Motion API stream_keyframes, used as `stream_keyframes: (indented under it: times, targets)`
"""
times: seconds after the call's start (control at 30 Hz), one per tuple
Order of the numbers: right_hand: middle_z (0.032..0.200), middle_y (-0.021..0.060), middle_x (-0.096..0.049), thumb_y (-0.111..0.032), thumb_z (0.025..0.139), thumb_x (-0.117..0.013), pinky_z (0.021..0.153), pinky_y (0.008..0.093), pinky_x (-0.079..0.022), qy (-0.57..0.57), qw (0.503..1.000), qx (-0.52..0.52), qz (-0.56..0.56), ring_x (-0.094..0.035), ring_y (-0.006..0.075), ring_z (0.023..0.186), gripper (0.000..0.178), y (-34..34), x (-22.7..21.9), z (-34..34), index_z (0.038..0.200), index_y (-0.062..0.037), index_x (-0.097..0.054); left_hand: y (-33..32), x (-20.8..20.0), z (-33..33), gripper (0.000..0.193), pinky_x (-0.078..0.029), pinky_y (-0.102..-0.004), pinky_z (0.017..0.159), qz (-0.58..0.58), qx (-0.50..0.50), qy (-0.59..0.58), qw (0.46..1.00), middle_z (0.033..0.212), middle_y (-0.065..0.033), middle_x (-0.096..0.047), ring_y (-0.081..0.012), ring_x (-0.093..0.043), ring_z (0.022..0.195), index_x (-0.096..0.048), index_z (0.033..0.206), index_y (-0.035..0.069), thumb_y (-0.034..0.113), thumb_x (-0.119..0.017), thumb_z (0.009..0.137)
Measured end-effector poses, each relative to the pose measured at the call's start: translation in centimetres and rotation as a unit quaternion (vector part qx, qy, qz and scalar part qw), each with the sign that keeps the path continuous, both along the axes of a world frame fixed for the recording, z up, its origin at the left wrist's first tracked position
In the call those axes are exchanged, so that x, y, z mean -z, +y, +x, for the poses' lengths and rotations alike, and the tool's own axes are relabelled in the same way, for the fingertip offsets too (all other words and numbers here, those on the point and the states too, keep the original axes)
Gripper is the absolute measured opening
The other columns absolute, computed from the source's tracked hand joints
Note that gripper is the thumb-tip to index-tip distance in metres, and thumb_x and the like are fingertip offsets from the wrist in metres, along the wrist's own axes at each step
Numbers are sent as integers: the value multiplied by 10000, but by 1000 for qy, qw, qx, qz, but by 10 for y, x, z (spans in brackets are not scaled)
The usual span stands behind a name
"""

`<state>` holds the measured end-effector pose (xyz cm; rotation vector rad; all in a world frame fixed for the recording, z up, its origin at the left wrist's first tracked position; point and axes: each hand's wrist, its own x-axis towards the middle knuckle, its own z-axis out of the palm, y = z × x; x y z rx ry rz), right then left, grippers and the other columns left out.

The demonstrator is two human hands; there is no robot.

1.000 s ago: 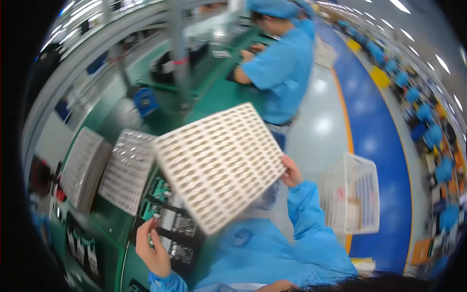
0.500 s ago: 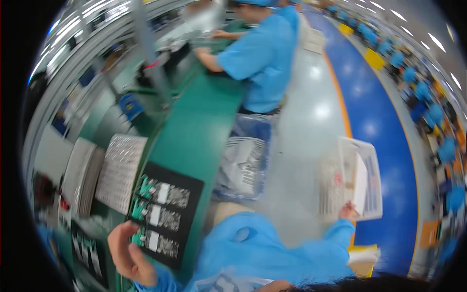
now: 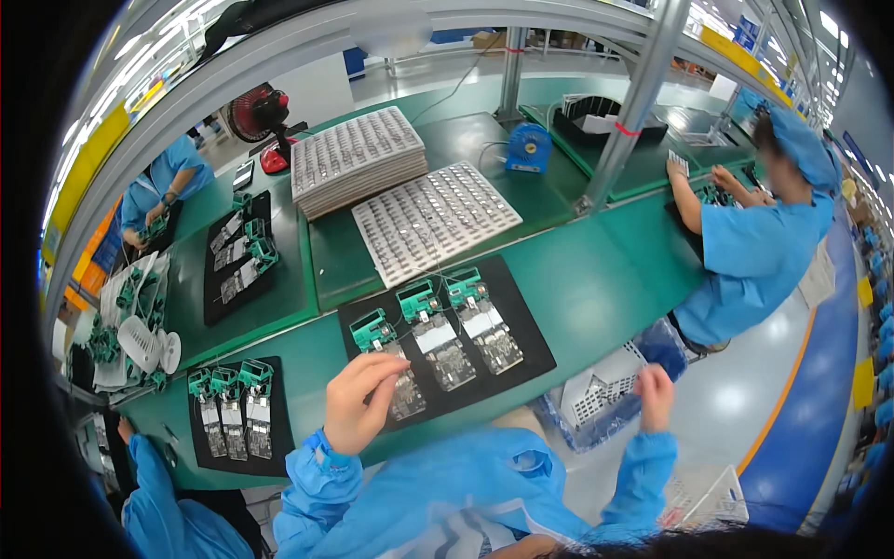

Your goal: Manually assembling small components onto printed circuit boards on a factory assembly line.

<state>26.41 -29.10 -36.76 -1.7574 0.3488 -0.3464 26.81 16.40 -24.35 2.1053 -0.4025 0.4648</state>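
Left hand (image 3: 358,402): grip pinched on the nearest circuit board assembly (image 3: 402,391), lying on the black mat (image 3: 521,321) at the green bench (image 3: 596,289) front edge. Right hand (image 3: 655,396): loosely curled, empty, beside a blue crate (image 3: 605,410) below. Risk: a snagged thin wire may drag neighbouring boards (image 3: 466,331). White part trays (image 3: 433,219) lie behind, well apart
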Motion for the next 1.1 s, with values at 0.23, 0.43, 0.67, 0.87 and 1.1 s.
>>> stream_keyframes:
  times: [0.23, 0.43, 0.67, 0.87, 1.1]
  targets:
    - [850, 97, -670, -104, 860, -652, 689, 308, -511, -161, 931, -224, -240, -652, 204, 760, 106, 151, -37, 246, 921, -19, -672, 15, 36, 12, 175, -529, -329, 708, -14, -70, 60, 996, 961, -152, -658, -291, -659, 853, -685, 989, 5, -44, -610, 839]
    - [920, 132, -647, -270, 820, -659, 736, 470, -504, -28, 865, -126, -484, -628, 346, 871, 207, 188, -6, 364, 874, -70, -672, 20, 44, 34, 164, -524, -350, 719, -38, -86, 89, 992, 960, -144, -654, -299, -649, 872, -684, 977, 14, -36, -609, 840]
    - [883, 178, -674, -229, 800, -635, 790, 458, -502, 27, 863, -245, -440, -635, 373, 875, 217, 194, -15, 378, 878, -31, -677, 20, 46, 58, 175, -524, -368, 764, -13, -82, 85, 993, 978, -131, -651, -314, -641, 897, -677, 988, 26, -26, -619, 831]
    - [875, 194, -676, -213, 804, -608, 796, 466, -502, 13, 889, -235, -394, -638, 381, 878, 198, 196, -9, 375, 863, -34, -666, 1, 48, 84, 159, -511, -377, 760, 34, -19, 55, 998, 986, -112, -635, -309, -624, 889, -658, 982, 24, 9, -639, 825]
    - [835, 198, -671, -99, 824, -548, 759, 460, -498, 2, 969, -153, -196, -643, 386, 819, 110, 181, -2, 376, 868, -42, -631, 4, 45, 111, 154, -461, -407, 844, 112, -84, -16, 990, 994, -98, -635, -304, -604, 932, -653, 971, 48, 41, -641, 818]
